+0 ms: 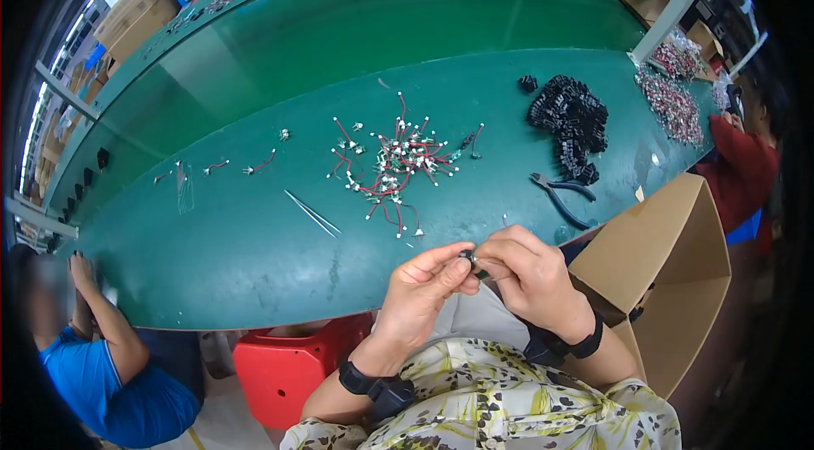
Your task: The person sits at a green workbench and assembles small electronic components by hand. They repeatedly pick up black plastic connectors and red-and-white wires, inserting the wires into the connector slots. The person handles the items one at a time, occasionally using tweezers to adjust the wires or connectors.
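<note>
Close to the table's near edge, my two hands meet in front of my body. My left hand (424, 287) pinches a small black part (467, 256) between thumb and fingers. Right beside it, my right hand (527, 273) is closed with its fingertips against that part; what they grip is hidden. Beyond the hands, a loose heap of red-wired pieces with white connectors (398, 163) is spread on the green table (212, 255). Metal tweezers (312, 212) lie left of my hands. Pliers with dark blue handles (563, 199) rest to the right, below a pile of black parts (570, 121).
An open cardboard box (678, 280) stands at my right, against the table edge. A red plastic stool (284, 369) is at lower left. One person in blue (127, 391) sits at the left, another in red (742, 166) at the far right beside more wired pieces (670, 102).
</note>
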A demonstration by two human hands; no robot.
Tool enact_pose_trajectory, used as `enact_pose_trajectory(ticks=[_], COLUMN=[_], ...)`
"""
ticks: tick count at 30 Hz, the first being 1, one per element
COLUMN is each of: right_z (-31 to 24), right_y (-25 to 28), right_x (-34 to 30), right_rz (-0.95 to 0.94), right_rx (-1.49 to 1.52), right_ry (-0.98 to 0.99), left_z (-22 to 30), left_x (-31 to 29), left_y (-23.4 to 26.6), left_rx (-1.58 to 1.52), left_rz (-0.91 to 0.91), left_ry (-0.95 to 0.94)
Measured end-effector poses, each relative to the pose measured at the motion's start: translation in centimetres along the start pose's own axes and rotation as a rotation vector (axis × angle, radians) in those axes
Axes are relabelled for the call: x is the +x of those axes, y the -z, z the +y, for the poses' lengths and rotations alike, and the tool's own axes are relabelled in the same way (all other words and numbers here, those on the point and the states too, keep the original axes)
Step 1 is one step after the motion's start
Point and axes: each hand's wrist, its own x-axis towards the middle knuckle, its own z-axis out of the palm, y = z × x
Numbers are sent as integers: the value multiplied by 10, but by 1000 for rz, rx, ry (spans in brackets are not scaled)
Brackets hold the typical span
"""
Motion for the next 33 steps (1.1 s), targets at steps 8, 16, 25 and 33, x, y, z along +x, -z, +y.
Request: enact_pose_trajectory(ticks=[8, 16, 25, 33], right_z=[-21, -18, -39, -54], right_y=[-10, -18, -33, -24], right_x=[12, 23, 51, 89], right_rz=[-7, -8, -85, -191], right_rx=[-166, -57, -47, 266], right_ry=[62, 108, 93, -16], left_z=[8, 23, 33, 70], left_x=[-6, -14, -16, -24], left_y=[5, 6, 30, 32], left_rx=[-139, 246, -10, -317], left_rz=[26, 95, 91, -27], left_ry=[29, -144, -148, -169])
